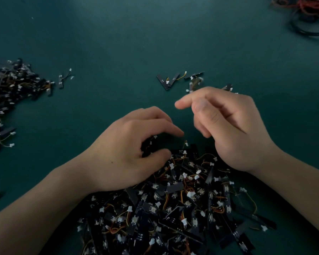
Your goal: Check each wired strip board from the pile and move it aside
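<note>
A large pile of black strip boards with white connectors and orange-yellow wires lies near me at the bottom centre. My left hand rests on the pile's far left edge, its fingers curled around some boards and wires underneath. Whether it grips one is hard to tell. My right hand hovers above the pile's far right edge, fingers loosely bent and apart, with nothing in it. A few separate strip boards lie on the green table just beyond my right hand.
A second heap of strip boards spreads along the left edge of the green table. A single wired board lies beside it. A tangle of red and black cables sits at the far right corner.
</note>
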Tool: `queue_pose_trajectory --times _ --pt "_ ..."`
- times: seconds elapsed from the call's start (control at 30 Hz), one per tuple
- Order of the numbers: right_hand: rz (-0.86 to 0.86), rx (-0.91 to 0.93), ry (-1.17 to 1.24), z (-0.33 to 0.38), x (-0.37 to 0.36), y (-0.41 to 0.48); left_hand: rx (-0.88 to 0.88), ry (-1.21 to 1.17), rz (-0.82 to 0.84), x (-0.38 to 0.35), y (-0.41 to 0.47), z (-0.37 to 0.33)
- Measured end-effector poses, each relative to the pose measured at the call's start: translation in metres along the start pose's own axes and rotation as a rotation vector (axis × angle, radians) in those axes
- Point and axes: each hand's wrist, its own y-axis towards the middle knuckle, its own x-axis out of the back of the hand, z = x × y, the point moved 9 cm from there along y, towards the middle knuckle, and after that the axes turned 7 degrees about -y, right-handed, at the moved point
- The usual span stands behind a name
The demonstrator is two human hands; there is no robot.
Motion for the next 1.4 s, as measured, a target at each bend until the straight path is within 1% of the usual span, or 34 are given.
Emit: queue_pose_trajectory --times 0.07,0.2,0.27,0.33,0.43,0.57,0.73,0.93,1.03,1.13,1.23,1.3,1.4 --pt "0.007 -0.013 -0.007 -0.001 -0.001 0.0 -0.024 0.062 0.017 -0.004 0.0 -0.003" --pt "0.042 -0.047 -0.018 -0.005 -0.004 0.0 -0.022 0.029 0.017 -0.003 0.0 -0.003" --pt "0.069 -0.052 -0.019 -0.005 -0.006 -0.001 -0.017 -0.012 0.02 -0.003 0.001 -0.002" --pt "0.086 -0.058 -0.021 -0.005 -0.007 -0.001 -0.004 -0.117 0.008 0.0 0.002 0.001" --pt "0.119 -0.068 -0.02 -0.005 -0.01 -0.001 0.004 -0.264 -0.07 0.009 0.002 0.005" --pt "0.204 -0.057 -0.05 -0.003 -0.017 -0.002 -0.008 -0.356 -0.156 0.016 0.002 0.008" --pt "0.273 -0.042 -0.153 -0.002 -0.023 -0.003 -0.043 -0.374 -0.199 0.021 0.001 0.008" --pt "0.291 -0.028 -0.11 0.0 -0.024 -0.005 -0.035 -0.385 -0.285 0.026 -0.002 0.013" --pt "0.26 -0.024 -0.096 0.0 -0.022 -0.003 -0.014 -0.434 -0.26 0.024 -0.001 0.013" --pt "0.219 -0.019 -0.063 0.0 -0.018 -0.002 0.015 -0.484 -0.183 0.017 0.0 0.012" --pt "0.183 -0.019 -0.023 -0.001 -0.015 -0.002 0.054 -0.468 -0.119 0.011 0.0 0.012" --pt "0.172 -0.023 -0.001 -0.002 -0.014 -0.002 0.053 -0.457 -0.104 0.01 0.001 0.011" --pt "0.18 -0.006 -0.041 0.0 -0.015 -0.002 0.043 -0.436 -0.123 0.012 0.002 0.01"
